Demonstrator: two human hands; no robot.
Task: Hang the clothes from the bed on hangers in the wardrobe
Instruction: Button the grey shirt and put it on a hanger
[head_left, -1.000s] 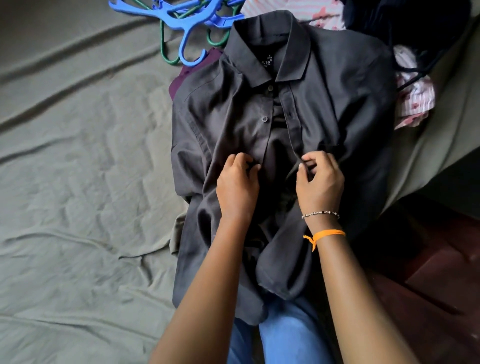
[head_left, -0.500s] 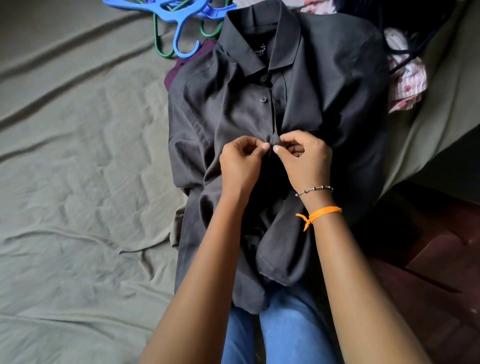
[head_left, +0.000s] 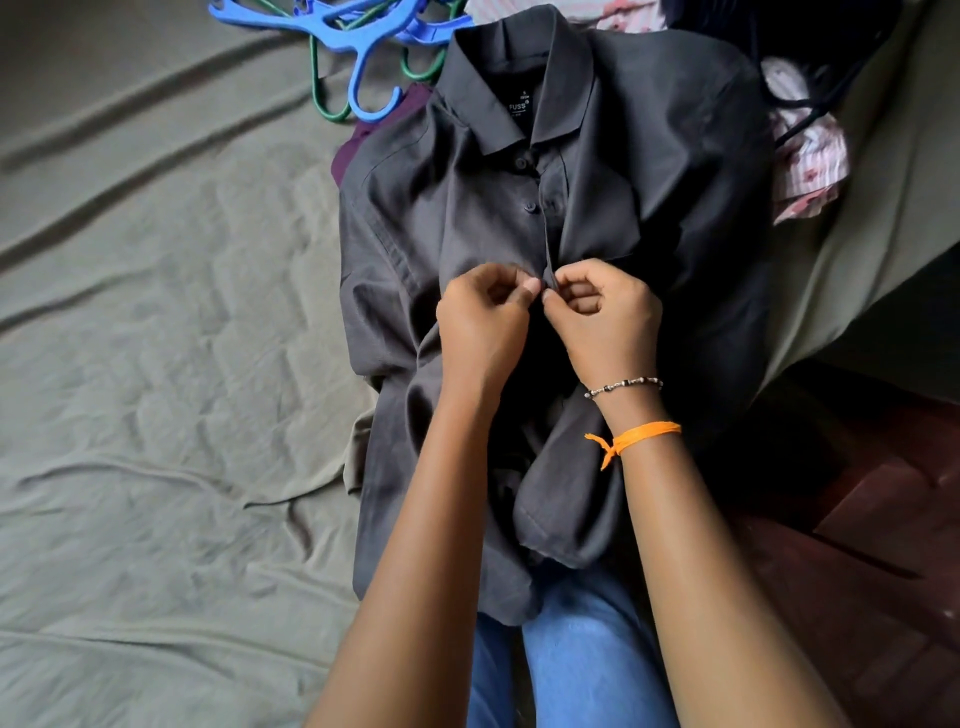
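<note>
Dark grey collared shirt (head_left: 649, 171) front-up on bed, blue hangers (head_left: 358, 36) beyond collar

Both hands, left (head_left: 480, 319) and right (head_left: 605, 312), curled, thumbs apparently pinching together.

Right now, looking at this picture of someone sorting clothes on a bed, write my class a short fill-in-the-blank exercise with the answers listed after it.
1. Both hands pinch the front of a dark grey ____, the left hand and right hand meeting at its button placket.
2. The hangers beyond the collar are green and ____.
3. An orange thread is tied round the ____ wrist.
4. The bedsheet is ____ in colour.

Answers: shirt; blue; right; olive green
</note>
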